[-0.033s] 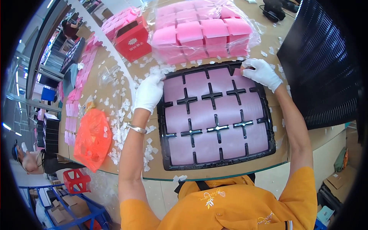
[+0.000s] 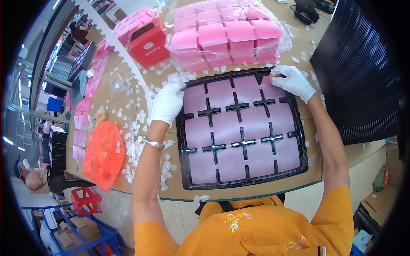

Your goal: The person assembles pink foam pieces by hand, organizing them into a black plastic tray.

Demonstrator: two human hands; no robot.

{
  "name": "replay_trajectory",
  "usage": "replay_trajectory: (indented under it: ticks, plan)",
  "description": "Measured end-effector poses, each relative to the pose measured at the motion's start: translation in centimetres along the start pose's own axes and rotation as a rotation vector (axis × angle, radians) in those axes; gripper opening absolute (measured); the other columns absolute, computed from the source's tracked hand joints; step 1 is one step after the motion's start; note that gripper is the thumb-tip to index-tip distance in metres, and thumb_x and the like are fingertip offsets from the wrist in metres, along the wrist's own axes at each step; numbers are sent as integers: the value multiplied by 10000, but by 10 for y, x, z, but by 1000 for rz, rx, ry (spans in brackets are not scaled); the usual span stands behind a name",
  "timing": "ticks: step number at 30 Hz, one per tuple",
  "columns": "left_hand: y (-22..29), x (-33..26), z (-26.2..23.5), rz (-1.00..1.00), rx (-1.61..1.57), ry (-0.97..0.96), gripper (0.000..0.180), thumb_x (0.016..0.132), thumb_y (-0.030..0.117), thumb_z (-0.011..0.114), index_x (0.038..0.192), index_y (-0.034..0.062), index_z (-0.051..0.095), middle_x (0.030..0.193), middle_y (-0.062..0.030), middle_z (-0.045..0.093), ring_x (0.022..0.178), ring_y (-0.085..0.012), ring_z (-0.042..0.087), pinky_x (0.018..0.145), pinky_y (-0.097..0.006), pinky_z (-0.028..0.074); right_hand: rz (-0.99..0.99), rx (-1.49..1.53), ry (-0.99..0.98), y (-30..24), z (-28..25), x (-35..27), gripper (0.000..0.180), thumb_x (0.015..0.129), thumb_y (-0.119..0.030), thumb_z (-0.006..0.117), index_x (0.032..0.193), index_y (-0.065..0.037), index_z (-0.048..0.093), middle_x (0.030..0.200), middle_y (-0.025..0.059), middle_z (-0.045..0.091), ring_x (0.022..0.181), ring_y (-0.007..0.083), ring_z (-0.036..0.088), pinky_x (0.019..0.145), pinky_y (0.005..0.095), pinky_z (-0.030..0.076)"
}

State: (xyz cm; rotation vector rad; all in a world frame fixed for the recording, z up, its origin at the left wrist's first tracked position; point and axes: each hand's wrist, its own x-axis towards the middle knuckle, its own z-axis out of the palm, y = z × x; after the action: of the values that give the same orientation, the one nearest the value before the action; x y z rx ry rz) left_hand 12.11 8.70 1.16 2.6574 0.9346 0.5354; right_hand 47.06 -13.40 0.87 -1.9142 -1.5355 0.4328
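Gloved left hand (image 2: 167, 102) and right hand (image 2: 294, 81), fingers pinched on the far corners of a black tray (image 2: 188, 170) of pink pads (image 2: 243, 123) near the counter's front edge, risk tipping the pads out.

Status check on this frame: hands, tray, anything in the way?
Left hand and right hand, both white-gloved, on the far corners of the black tray. Tray full of pink pads. Bagged pink blocks just beyond; white scraps alongside.
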Motion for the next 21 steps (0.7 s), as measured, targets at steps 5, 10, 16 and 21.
replay_trajectory:
  ticks: [5,10,16,21]
  plan:
    - [17,6,-7,-79,51,-182,364,821,171,669,1154,25,692,1138,-199,678,1020,-361,656,922,-405,504,101,271,-31,4,-1,0,149,862,-165,713,931,-33,697,841,47,656,796,134,608,765,278,498]
    - [28,16,-13,13,59,-170,434,817,196,702,1216,28,673,1195,-189,666,1105,-345,637,958,-382,497,109,375,-42,-22,-15,-11,130,893,-160,708,914,-35,679,846,-11,595,786,90,548,738,261,475]
    - [44,26,-30,210,-41,-293,662,778,230,735,1403,113,552,1399,-167,575,1218,-335,576,1048,-379,453,-143,195,-124,-49,-27,-34,129,806,-85,718,847,-5,625,813,74,597,791,191,589,742,321,485]
    - [47,38,-48,148,112,-453,772,729,182,761,1453,125,501,1360,-167,587,1239,-323,555,1054,-370,452,-325,71,-140,-62,-27,-50,155,755,-89,738,816,-5,623,824,103,569,816,290,557,761,374,473]
